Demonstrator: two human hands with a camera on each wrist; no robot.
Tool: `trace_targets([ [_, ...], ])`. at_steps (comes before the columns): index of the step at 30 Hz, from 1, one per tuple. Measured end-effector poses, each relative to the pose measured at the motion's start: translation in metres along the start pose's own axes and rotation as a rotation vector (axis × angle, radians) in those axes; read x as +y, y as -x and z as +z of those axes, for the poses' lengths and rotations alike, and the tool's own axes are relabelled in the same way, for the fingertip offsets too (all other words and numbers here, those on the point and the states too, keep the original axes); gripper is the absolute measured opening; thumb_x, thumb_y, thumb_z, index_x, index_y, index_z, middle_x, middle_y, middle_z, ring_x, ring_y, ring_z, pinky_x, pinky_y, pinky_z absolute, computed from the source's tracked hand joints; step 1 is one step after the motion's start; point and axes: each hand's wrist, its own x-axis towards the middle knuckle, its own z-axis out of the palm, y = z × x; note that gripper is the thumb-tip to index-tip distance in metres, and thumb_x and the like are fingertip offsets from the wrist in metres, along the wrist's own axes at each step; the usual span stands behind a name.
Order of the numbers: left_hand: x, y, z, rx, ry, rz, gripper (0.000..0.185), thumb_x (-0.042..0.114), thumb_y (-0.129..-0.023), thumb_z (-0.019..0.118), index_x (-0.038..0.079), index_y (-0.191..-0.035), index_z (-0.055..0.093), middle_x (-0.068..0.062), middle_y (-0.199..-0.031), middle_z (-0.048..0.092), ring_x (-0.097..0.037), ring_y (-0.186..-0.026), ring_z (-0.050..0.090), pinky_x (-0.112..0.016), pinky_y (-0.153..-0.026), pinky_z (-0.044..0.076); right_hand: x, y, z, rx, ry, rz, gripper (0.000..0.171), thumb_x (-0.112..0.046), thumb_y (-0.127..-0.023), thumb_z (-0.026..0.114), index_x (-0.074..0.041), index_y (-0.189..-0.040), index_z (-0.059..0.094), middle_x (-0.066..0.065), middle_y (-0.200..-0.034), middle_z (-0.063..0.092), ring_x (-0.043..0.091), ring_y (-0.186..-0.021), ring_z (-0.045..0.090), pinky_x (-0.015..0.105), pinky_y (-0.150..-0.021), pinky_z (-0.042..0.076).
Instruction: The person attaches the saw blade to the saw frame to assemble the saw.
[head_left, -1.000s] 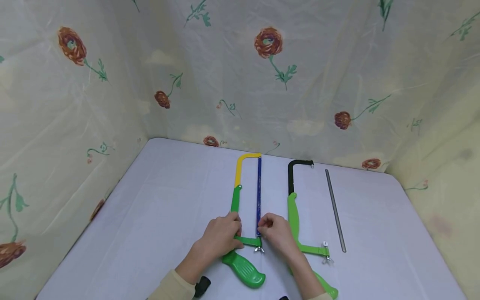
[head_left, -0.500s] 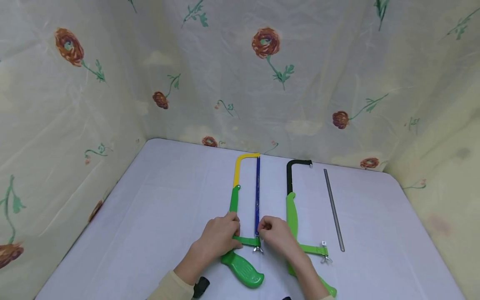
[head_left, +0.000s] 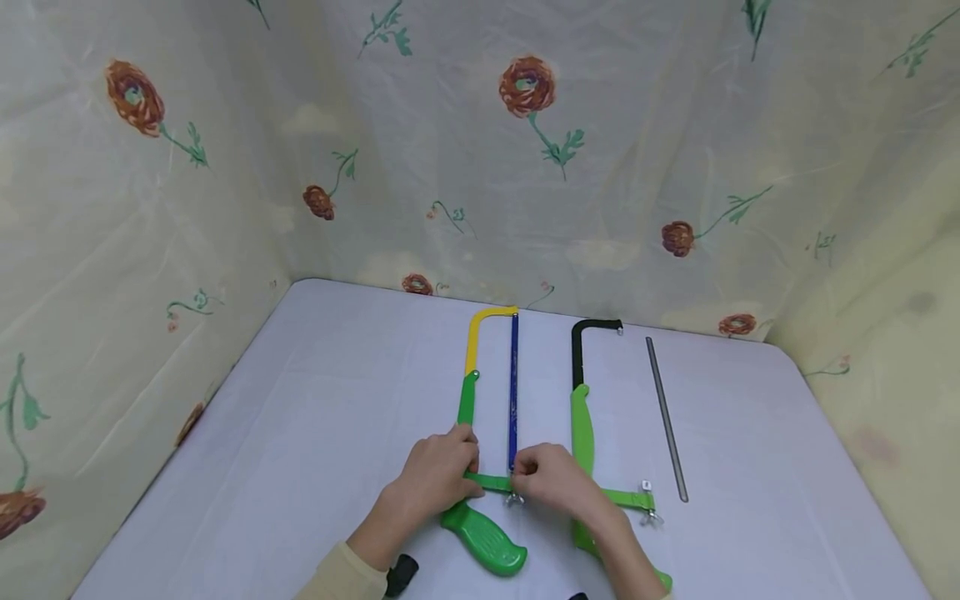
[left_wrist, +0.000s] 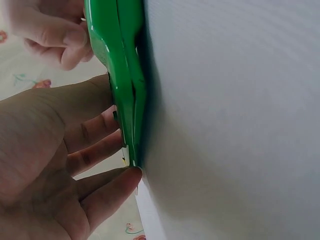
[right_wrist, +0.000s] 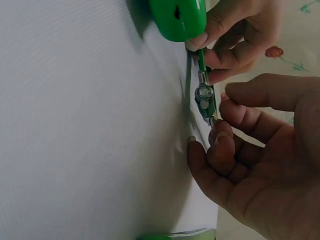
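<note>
A hacksaw (head_left: 486, 542) with a green handle and yellow front frame lies flat on the table. Its blue blade (head_left: 513, 392) runs along the right side of the frame. My left hand (head_left: 437, 468) grips the green frame above the handle, thumb and fingers on either side of it in the left wrist view. Beside the blade's near end is my right hand (head_left: 557, 477), fingers loosely bent, with fingertips right at the metal blade holder. The wing nut (right_wrist: 204, 92) shows just past them in the right wrist view, not enclosed by the fingers.
To the right lies a second hacksaw frame (head_left: 582, 425), light green and black, with no blade fitted. A loose grey blade (head_left: 667, 421) rests farther right. Dark objects (head_left: 402, 575) sit at the near edge. Flowered cloth (head_left: 465, 150) hangs behind the table.
My right hand has shifted slightly toward me along the blade, down to the cross arm beside the wing nut. The left hand stays on the frame. The head view has drifted a little.
</note>
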Motion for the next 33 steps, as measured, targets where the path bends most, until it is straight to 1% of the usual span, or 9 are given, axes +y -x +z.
trace_targets([
  [5, -0.0009, -0.0001, 0.0009, 0.005, -0.002, 0.006, 0.027, 0.039, -0.077, 0.085, 0.021, -0.076, 0.064, 0.004, -0.112, 0.061, -0.008, -0.075, 0.058, -0.017, -0.059, 0.041, -0.001, 0.0028, -0.0017, -0.046, 0.008, -0.003, 0.023, -0.012, -0.079, 0.071, -0.009, -0.06, 0.059, -0.005, -0.054, 0.05, 0.009, -0.054, 0.045, 0.021, -0.052, 0.037],
  [10, -0.0009, -0.0002, 0.0012, 0.006, -0.005, 0.007, 0.027, 0.04, -0.077, 0.085, 0.021, -0.077, 0.065, 0.004, -0.113, 0.062, -0.01, -0.078, 0.061, -0.018, -0.06, 0.043, -0.0016, 0.0036, -0.0021, -0.065, 0.027, 0.008, 0.022, -0.012, -0.079, 0.075, -0.006, -0.061, 0.064, -0.006, -0.054, 0.053, 0.009, -0.055, 0.047, 0.021, -0.053, 0.039],
  [14, -0.0003, -0.0002, 0.0004, 0.005, -0.004, 0.011, 0.026, 0.039, -0.077, 0.085, 0.021, -0.077, 0.066, 0.004, -0.114, 0.062, -0.01, -0.079, 0.062, -0.018, -0.061, 0.044, -0.0013, 0.0032, -0.0016, -0.064, 0.034, 0.013, 0.02, -0.013, -0.08, 0.075, -0.007, -0.063, 0.067, -0.006, -0.055, 0.056, 0.01, -0.055, 0.048, 0.021, -0.053, 0.04],
  [19, 0.0006, 0.0003, -0.0007, 0.001, -0.004, 0.009, 0.026, 0.039, -0.077, 0.085, 0.021, -0.077, 0.066, 0.004, -0.113, 0.062, -0.009, -0.078, 0.06, -0.017, -0.06, 0.043, -0.0021, 0.0047, -0.0014, -0.054, 0.029, 0.011, 0.02, -0.013, -0.079, 0.076, -0.006, -0.063, 0.068, -0.005, -0.055, 0.057, 0.009, -0.055, 0.048, 0.021, -0.052, 0.039],
  [24, 0.0013, 0.0006, -0.0012, 0.002, -0.003, 0.002, 0.027, 0.039, -0.077, 0.085, 0.021, -0.077, 0.065, 0.004, -0.112, 0.061, -0.009, -0.077, 0.059, -0.017, -0.06, 0.042, -0.0022, 0.0064, -0.0022, -0.052, 0.02, 0.004, 0.023, -0.013, -0.079, 0.077, -0.005, -0.061, 0.067, -0.006, -0.052, 0.053, 0.008, -0.052, 0.045, 0.019, -0.049, 0.036],
  [27, 0.0013, 0.0005, -0.0008, 0.0, -0.003, -0.002, 0.027, 0.039, -0.077, 0.085, 0.021, -0.077, 0.065, 0.004, -0.112, 0.061, -0.009, -0.078, 0.059, -0.017, -0.06, 0.042, -0.0007, 0.0057, -0.0026, -0.058, 0.019, 0.015, 0.023, -0.014, -0.079, 0.077, -0.005, -0.06, 0.068, -0.008, -0.05, 0.051, 0.007, -0.05, 0.043, 0.019, -0.049, 0.034],
  [33, 0.0007, 0.0007, 0.0003, 0.005, -0.01, -0.002, 0.027, 0.039, -0.076, 0.085, 0.021, -0.076, 0.065, 0.005, -0.11, 0.061, -0.008, -0.076, 0.057, -0.017, -0.06, 0.043, -0.0015, 0.0066, -0.0036, -0.05, 0.015, 0.039, 0.019, -0.015, -0.076, 0.08, -0.007, -0.062, 0.072, -0.006, -0.052, 0.056, 0.007, -0.05, 0.044, 0.02, -0.048, 0.037],
])
